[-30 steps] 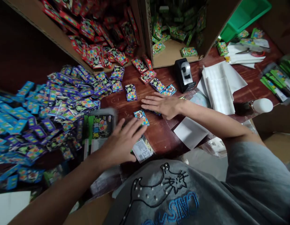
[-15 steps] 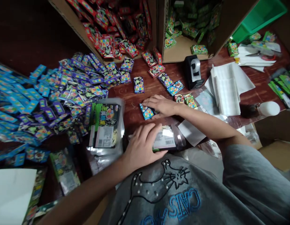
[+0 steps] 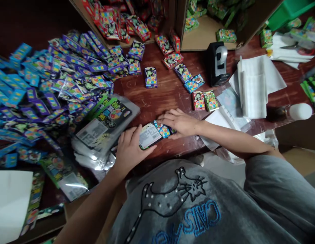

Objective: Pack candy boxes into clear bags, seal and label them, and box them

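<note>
My left hand [image 3: 129,149] grips a clear plastic packet [image 3: 148,135] with a barcode label, holding it at the near edge of the wooden table [image 3: 167,95]. My right hand [image 3: 179,122] lies over a few small colourful boxes [image 3: 162,129] and presses them against the packet's open end, fingers curled around them. A stack of filled clear packets [image 3: 103,125] lies just left of my left hand. Two small boxes, red and green [image 3: 205,100], lie just beyond my right hand.
A big heap of blue and purple small boxes [image 3: 45,84] covers the table's left. Cardboard cartons [image 3: 205,30] at the back hold red and green boxes. A black tape dispenser [image 3: 217,64], white paper sheets [image 3: 254,84] and a white cup [image 3: 299,111] stand on the right.
My left hand has lifted the packet and turned it towards my right hand. My right hand has drawn the small boxes nearer, up to the packet. The view has shifted down.
</note>
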`<state>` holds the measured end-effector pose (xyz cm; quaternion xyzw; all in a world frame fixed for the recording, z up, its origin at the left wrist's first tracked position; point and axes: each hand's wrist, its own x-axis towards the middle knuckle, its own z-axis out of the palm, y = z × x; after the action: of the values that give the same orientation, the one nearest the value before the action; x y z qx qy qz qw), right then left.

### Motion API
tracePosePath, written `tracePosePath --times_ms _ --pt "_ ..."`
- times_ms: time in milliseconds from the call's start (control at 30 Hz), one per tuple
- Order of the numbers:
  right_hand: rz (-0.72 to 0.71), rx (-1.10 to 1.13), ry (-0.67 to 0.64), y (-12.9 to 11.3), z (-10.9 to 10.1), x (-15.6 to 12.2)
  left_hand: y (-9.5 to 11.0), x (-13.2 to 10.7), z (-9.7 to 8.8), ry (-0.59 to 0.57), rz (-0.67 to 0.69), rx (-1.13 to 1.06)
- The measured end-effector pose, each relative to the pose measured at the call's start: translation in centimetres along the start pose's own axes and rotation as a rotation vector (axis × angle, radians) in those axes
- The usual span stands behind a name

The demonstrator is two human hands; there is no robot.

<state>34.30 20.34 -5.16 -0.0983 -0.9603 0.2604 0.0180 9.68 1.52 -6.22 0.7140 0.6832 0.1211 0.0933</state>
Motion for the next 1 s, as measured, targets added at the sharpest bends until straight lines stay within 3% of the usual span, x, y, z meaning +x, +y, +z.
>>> tracePosePath --times_ms 167,267,400,533,700,800,1000 --pt "-0.083 0.084 -0.020 0.4 0.9 0.3 0.4 0.3 0.4 -0.030 0.048 -0.021" --pt "-0.067 0.122 0.024 1.4 0.3 -0.6 0.7 0.5 0.3 -0.036 0.048 -0.023" --pt "0.004 0.155 -0.016 2.4 -0.8 -2.0 1.0 0.9 0.2 -0.046 0.029 -0.042" --pt "-0.010 0.154 -0.017 3.0 -1.2 -1.7 1.2 1.4 0.4 -0.052 0.024 -0.038" --pt "0.018 0.123 0.075 3.7 -1.1 -1.5 1.3 1.5 0.6 -0.029 0.067 -0.037" --pt "0.068 0.082 0.140 3.5 -0.5 -2.1 1.6 1.4 0.7 -0.003 0.024 -0.042" --pt "0.069 0.094 0.150 2.9 -0.3 -3.6 1.8 2.0 0.4 -0.030 0.029 -0.087"
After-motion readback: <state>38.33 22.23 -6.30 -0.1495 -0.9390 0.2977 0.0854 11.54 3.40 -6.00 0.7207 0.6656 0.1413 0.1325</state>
